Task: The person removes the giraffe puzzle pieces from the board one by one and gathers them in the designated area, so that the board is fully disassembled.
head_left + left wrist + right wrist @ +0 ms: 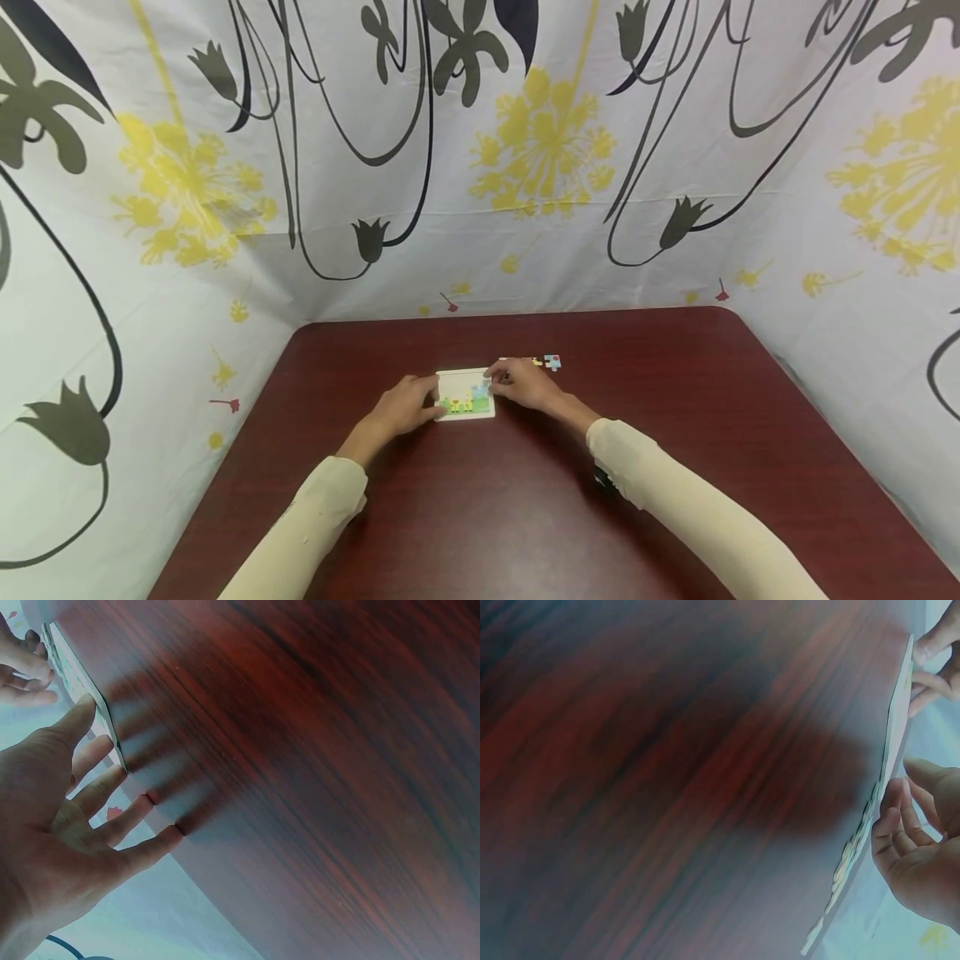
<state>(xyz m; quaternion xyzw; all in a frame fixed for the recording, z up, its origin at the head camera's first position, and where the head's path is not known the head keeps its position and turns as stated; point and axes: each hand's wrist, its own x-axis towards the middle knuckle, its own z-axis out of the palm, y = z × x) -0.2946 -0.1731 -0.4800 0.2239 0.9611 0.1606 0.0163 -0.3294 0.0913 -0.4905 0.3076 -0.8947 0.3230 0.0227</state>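
Observation:
A white puzzle tray [462,376] lies flat on the dark red table, with green, yellow and light-blue puzzle pieces [467,406] fitted along its lower part. My left hand [405,406] rests at the tray's left edge. Its fingers [154,844] are spread and fairly straight, and the thumb touches the rim. At the tray's upper right, my right hand [522,382] has its fingers bent and pinches a small pale-blue puzzle piece [487,382], mostly hidden by the fingertips. The right wrist view has this right hand [922,840] beside the tray edge [891,742].
Loose puzzle pieces [552,362] lie in a row behind and right of the right hand, partly covered by it. The wooden table [480,517] ends at a patterned white cloth [450,192] at the back and sides.

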